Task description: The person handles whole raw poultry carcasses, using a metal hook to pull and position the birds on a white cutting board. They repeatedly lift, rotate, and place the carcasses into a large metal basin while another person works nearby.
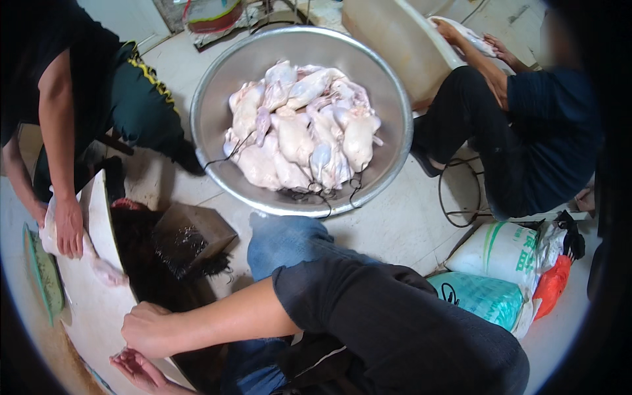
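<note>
Right hand (148, 328) closed in a fist, contents unclear; left hand (141, 371) loosely parted, seemingly bare. Nearby, a plucked bird (99, 263) on the white desk (92, 306) could slip if a co-worker's hand (68, 224) slackens.

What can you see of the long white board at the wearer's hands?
The board is long, off-white and smooth-looking, its exact material unclear. It runs down the left side of the view, its far end looking narrower. A pale plucked bird lies on it, with a co-worker's hand over the bird. The wearer's curled right hand and left hand are at its near part; contact is hard to confirm. A green tray sits beyond its left edge.
</note>
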`<control>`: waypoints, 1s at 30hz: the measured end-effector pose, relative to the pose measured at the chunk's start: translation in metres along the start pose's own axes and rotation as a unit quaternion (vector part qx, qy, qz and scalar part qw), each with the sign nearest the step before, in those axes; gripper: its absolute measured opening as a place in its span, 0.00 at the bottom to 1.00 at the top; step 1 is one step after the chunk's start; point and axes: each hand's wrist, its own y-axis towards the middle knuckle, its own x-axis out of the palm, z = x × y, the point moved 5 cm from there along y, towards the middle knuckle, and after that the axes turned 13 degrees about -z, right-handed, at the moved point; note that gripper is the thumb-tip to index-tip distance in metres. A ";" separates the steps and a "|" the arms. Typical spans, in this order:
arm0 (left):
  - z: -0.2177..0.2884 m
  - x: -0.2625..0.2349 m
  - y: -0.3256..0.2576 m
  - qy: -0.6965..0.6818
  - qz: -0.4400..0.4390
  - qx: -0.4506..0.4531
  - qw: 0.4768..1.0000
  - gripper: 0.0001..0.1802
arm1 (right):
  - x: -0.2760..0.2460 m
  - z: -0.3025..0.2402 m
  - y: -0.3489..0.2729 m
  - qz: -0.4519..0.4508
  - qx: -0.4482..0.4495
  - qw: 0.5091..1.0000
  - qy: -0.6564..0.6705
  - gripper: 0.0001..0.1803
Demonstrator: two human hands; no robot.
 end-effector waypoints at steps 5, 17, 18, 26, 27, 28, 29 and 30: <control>-0.008 0.050 -0.013 -0.111 0.014 0.001 0.994 0.12 | -0.009 -0.004 -0.007 0.045 -0.022 0.999 0.006 0.10; -0.009 0.073 -0.013 -0.168 -0.075 -0.016 0.983 0.17 | 0.001 0.004 0.006 0.016 0.010 1.000 -0.001 0.14; -0.009 0.068 -0.011 -0.183 -0.098 -0.024 0.978 0.18 | -0.001 0.003 0.003 -0.024 0.018 1.000 -0.007 0.14; -0.012 0.057 -0.008 -0.173 -0.078 -0.025 0.982 0.19 | 0.002 0.003 0.003 -0.036 0.000 0.999 -0.013 0.18; -0.012 0.056 -0.008 -0.169 -0.083 -0.025 0.982 0.19 | 0.002 0.002 0.003 -0.038 -0.004 0.999 -0.018 0.18; -0.013 0.057 -0.008 -0.164 -0.079 -0.025 0.983 0.19 | 0.002 0.003 0.002 -0.038 -0.006 0.999 -0.022 0.19; -0.014 0.058 -0.007 -0.164 -0.077 -0.021 0.983 0.19 | 0.002 0.003 0.002 -0.038 -0.008 0.999 -0.026 0.19; -0.014 0.057 -0.007 -0.160 -0.073 -0.017 0.984 0.19 | 0.003 0.004 0.002 -0.037 -0.011 0.999 -0.030 0.19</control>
